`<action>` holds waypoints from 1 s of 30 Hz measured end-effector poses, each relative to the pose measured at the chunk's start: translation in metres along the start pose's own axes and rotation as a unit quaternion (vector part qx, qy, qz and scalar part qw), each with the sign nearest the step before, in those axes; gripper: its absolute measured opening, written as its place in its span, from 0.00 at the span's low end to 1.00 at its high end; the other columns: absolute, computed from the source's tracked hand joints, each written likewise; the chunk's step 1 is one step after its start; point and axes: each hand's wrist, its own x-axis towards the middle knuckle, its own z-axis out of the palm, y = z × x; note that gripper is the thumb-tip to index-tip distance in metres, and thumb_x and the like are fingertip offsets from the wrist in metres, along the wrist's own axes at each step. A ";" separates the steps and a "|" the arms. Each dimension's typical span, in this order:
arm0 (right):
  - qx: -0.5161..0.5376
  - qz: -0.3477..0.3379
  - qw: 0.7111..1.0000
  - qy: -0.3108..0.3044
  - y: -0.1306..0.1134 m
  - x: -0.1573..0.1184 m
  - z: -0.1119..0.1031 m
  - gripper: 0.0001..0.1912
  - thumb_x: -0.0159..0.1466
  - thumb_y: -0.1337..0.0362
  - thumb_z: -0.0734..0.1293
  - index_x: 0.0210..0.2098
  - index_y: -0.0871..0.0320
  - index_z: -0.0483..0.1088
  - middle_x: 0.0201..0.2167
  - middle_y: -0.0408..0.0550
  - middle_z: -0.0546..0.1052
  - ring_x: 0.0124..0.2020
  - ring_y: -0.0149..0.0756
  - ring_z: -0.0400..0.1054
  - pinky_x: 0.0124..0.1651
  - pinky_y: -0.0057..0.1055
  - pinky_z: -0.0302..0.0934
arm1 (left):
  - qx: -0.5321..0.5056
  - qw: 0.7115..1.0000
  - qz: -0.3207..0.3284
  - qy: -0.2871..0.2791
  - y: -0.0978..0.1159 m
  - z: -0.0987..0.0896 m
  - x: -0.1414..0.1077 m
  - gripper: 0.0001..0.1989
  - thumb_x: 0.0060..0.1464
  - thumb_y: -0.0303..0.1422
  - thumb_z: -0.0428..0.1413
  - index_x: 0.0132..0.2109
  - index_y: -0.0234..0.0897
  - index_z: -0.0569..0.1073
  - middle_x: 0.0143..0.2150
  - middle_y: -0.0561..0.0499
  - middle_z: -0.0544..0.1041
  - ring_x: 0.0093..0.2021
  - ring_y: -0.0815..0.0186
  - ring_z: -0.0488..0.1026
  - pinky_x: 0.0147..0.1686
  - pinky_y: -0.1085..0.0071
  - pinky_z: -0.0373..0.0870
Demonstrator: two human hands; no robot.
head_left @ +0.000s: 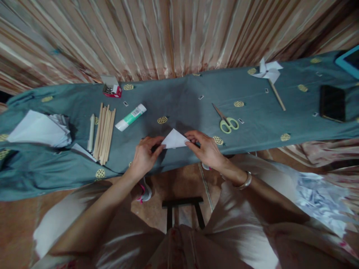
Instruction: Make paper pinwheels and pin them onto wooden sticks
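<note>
Between my two hands is a white sheet of paper folded into a triangle (pixel 174 139), its point facing away from me. My left hand (pixel 146 152) pinches the left corner between thumb and fingers. At the right corner, my right hand (pixel 204 147) grips the paper the same way; a bracelet circles that wrist. The folded paper is just above or on the cloth near the table's front edge; I cannot tell if it touches. Scissors (pixel 226 121) with light green handles lie to the right, and a green and white glue stick (pixel 131 117) lies to the left.
On the green cloth (pixel 179 101) at left are wooden sticks (pixel 104 134), a pale candle-like stick (pixel 91 132), stacked paper (pixel 39 129) and a red box of small metal pieces (pixel 112 89). At right are a paper pinwheel (pixel 269 73), a phone (pixel 332 103) and a blue-edged tablet (pixel 349 61).
</note>
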 end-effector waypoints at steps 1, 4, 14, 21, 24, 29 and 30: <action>0.002 -0.001 1.000 0.004 -0.001 0.000 0.000 0.09 0.64 0.66 0.67 0.45 0.55 0.72 0.39 0.46 0.80 0.36 0.36 0.73 0.43 0.32 0.66 | 0.008 1.000 0.010 0.009 0.001 0.000 0.000 0.16 0.62 0.38 0.54 0.51 0.36 0.77 0.37 0.47 0.81 0.39 0.60 0.76 0.46 0.62 0.72; -0.014 -0.005 1.000 0.004 -0.002 0.000 0.001 0.07 0.64 0.67 0.67 0.42 0.54 0.73 0.35 0.45 0.79 0.35 0.35 0.72 0.42 0.31 0.66 | 0.071 0.992 0.094 0.047 0.004 -0.001 0.000 0.18 0.64 0.34 0.52 0.59 0.35 0.71 0.50 0.42 0.80 0.51 0.56 0.75 0.51 0.58 0.71; -0.052 -0.091 0.994 -0.008 0.002 0.002 0.000 0.08 0.67 0.67 0.64 0.43 0.56 0.76 0.41 0.49 0.82 0.43 0.38 0.75 0.50 0.37 0.68 | 0.193 0.937 0.289 -0.017 0.013 0.015 -0.018 0.24 0.64 0.21 0.46 0.66 0.30 0.61 0.66 0.38 0.68 0.69 0.54 0.60 0.65 0.52 0.60; -0.078 -0.104 0.991 -0.020 0.003 0.000 0.001 0.11 0.69 0.66 0.63 0.44 0.56 0.77 0.48 0.52 0.80 0.48 0.40 0.75 0.54 0.42 0.69 | 0.176 0.946 0.269 -0.035 0.012 0.017 -0.020 0.24 0.65 0.23 0.46 0.66 0.32 0.62 0.66 0.38 0.68 0.69 0.54 0.61 0.63 0.52 0.63; -0.084 -0.101 0.991 -0.022 0.004 0.000 0.001 0.11 0.69 0.66 0.63 0.44 0.56 0.77 0.48 0.51 0.80 0.48 0.40 0.75 0.54 0.42 0.69 | 0.178 0.945 0.271 -0.032 0.012 0.018 -0.020 0.23 0.65 0.23 0.46 0.66 0.32 0.63 0.65 0.38 0.69 0.68 0.54 0.63 0.62 0.52 0.64; -0.084 -0.096 0.991 -0.026 0.005 0.001 0.002 0.11 0.69 0.65 0.62 0.45 0.55 0.77 0.48 0.50 0.80 0.48 0.40 0.74 0.55 0.43 0.68 | 0.183 0.943 0.278 -0.022 0.011 0.019 -0.020 0.22 0.65 0.23 0.47 0.64 0.30 0.64 0.65 0.37 0.69 0.66 0.53 0.64 0.61 0.52 0.65; -0.083 -0.095 0.992 -0.027 0.005 0.001 0.002 0.11 0.69 0.65 0.62 0.45 0.55 0.77 0.48 0.50 0.80 0.48 0.40 0.74 0.55 0.43 0.68 | 0.182 0.943 0.278 -0.021 0.011 0.020 -0.020 0.22 0.65 0.23 0.47 0.64 0.30 0.64 0.65 0.38 0.70 0.66 0.53 0.64 0.61 0.53 0.65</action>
